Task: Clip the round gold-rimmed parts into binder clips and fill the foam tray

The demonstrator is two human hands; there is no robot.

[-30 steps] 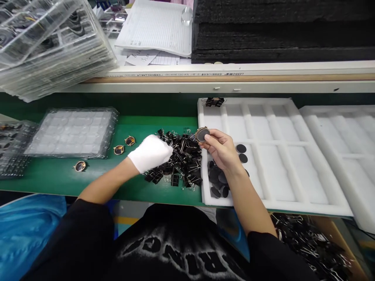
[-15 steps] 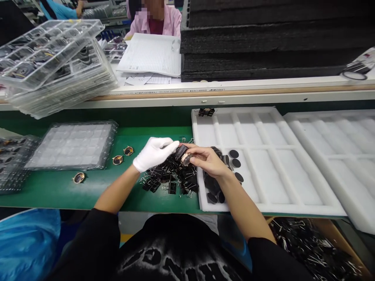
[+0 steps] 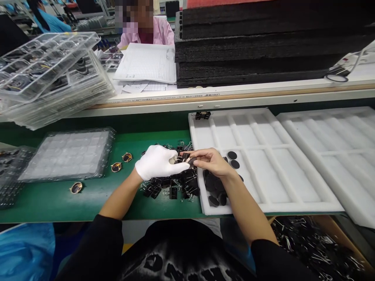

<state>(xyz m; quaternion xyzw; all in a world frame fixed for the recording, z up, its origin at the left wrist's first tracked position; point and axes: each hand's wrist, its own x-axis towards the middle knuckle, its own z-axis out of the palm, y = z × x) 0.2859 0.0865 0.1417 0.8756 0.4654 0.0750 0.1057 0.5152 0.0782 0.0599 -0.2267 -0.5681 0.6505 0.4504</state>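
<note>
My left hand (image 3: 159, 162), in a white glove, has its fingers and thumb closed around a black binder clip (image 3: 185, 157) with wire handles. My bare right hand (image 3: 211, 162) meets it from the right, pinching a small dark round piece (image 3: 191, 162) against the clip. Both hands are above a heap of black binder clips (image 3: 173, 192) on the green bench. Just right of the heap, a white foam tray (image 3: 293, 175) holds black discs (image 3: 232, 155) in its near left compartment. Another clip (image 3: 202, 115) sits at the tray's far left corner.
Several gold-rimmed watch parts (image 3: 76, 187) and a clear plastic tray (image 3: 67, 154) lie to the left. Stacked clear trays (image 3: 49, 78) and black foam (image 3: 249, 50) stand on the shelf. A box of clips (image 3: 319, 246) is at the lower right. A person in pink sits beyond.
My gloved hand has turned and moved slightly right, its thumb now low against the held pieces. The view has shifted, so the shelf sits lower in the picture.
</note>
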